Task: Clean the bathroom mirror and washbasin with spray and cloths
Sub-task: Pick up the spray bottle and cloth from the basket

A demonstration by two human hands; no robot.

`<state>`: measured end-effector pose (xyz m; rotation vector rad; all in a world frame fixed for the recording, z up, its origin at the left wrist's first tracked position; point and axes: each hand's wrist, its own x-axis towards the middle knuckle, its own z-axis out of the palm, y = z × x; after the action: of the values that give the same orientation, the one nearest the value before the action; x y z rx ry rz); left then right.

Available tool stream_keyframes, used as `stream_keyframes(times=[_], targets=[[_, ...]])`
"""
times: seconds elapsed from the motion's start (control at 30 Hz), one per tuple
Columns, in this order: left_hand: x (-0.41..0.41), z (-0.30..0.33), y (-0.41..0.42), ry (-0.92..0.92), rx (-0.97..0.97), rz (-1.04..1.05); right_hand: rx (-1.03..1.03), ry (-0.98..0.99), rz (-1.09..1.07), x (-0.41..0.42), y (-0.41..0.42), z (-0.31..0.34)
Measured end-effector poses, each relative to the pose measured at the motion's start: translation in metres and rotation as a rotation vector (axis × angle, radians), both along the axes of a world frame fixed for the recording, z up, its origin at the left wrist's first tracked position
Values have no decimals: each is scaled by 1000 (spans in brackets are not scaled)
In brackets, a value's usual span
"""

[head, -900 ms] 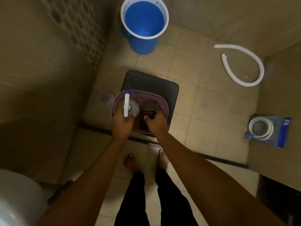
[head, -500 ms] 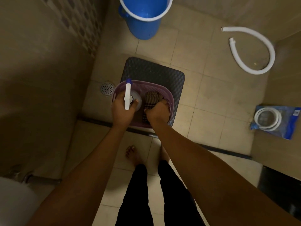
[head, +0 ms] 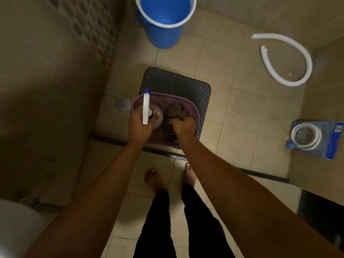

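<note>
A purple plastic basket (head: 188,107) stands on a dark stool (head: 178,82) on the tiled floor. Inside its left half is a spray bottle (head: 146,107) with a white trigger head and blue nozzle; my left hand (head: 138,125) grips its neck. In the right half lies a striped and checked cloth (head: 173,110). My right hand (head: 181,128) reaches into the basket and its fingers curl round that cloth. The mirror and washbasin are out of view.
A blue bucket (head: 163,21) stands beyond the stool. A floor drain (head: 122,103) is left of the basket. A white hose (head: 290,60) lies at far right, a packaged coiled hose (head: 314,138) nearer. A tiled wall runs along the left; a toilet (head: 16,228) sits bottom left.
The view has shifted so the bucket sits higher in frame. My right hand has dug deeper into the cloth. My left hand stays on the spray bottle.
</note>
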<state>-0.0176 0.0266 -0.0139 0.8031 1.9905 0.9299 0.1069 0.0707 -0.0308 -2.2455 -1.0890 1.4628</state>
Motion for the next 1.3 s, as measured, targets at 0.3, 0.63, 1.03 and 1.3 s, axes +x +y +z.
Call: stream_keyframes(times=[0.3, 0.63, 1.03, 1.3], targets=[[9, 35, 10, 27, 107, 41, -136, 211, -223, 8, -2, 30], [11, 107, 3, -81, 212, 185, -136, 557, -322, 34, -11, 95], [0, 240, -24, -47, 486, 238, -15, 856, -206, 39, -29, 201], [-4, 309, -40, -8, 592, 330, -106, 1015, -55, 27, -7, 274]])
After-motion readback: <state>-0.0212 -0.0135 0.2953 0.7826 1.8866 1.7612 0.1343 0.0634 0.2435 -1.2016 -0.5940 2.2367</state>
